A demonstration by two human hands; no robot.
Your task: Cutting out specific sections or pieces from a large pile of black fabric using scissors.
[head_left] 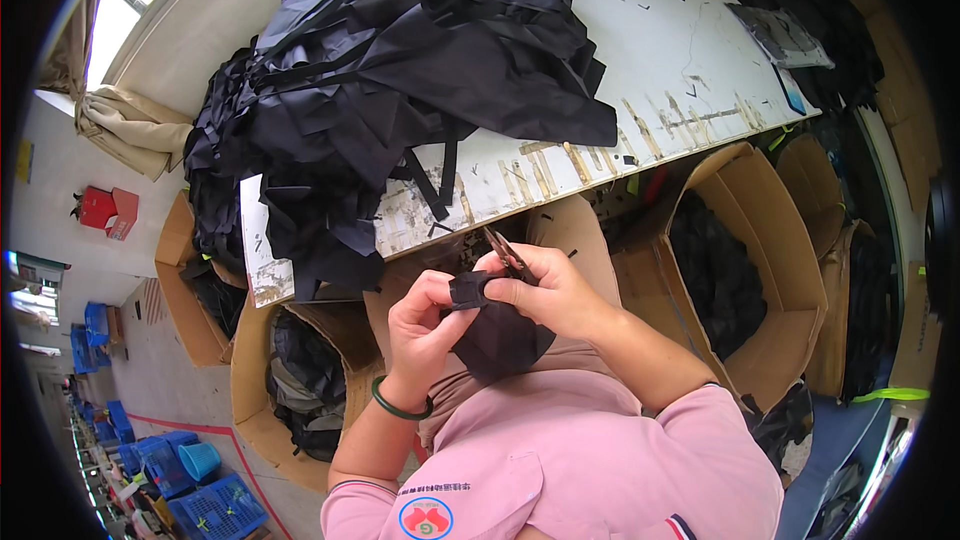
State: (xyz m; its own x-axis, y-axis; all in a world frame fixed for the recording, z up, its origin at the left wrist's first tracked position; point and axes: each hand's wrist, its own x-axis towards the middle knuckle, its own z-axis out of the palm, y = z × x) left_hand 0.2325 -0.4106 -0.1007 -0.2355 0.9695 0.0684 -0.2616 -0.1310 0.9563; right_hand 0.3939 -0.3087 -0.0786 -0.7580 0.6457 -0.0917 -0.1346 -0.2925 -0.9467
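The left hand (pixel 418 322), ringed at the wrist by a dark green bangle (pixel 400 414), is curled with thumb and fingers pinching the folded edge of a black fabric piece (pixel 505 342); the rest of that cloth hangs below the fingers, just in front of the pink shirt (pixel 590 460). Touching the same edge from the right is the right hand (pixel 560 290), its thumb against the cloth while the palm and fingers grip small metal snips (pixel 510 256). We see the blades slant up and left, near the left fingertips; whether they are parted we cannot tell.

Going left to right, we find blue plastic crates (pixel 225 515) on the floor, well apart from the left hand. Nearer to it, on the same side, a cardboard carton (pixel 252 395) holds bundled black and grey cloth (pixel 305 385). Beyond both hands, a heap of black fabric panels (pixel 400 60) spills over the near edge of the white worktable (pixel 660 40), and loose black strips (pixel 428 188) lie at that edge, beyond the left hand. To the right of the right hand, another carton (pixel 790 230) contains more black cloth (pixel 712 275).

We judge the blades the chief risk: if the left pinch slips or the right wrist turns inward, they could nick a finger or slice the fabric. Black on black also makes an edge easy to misjudge. The overhanging heap, if tugged, could slide toward the lap.
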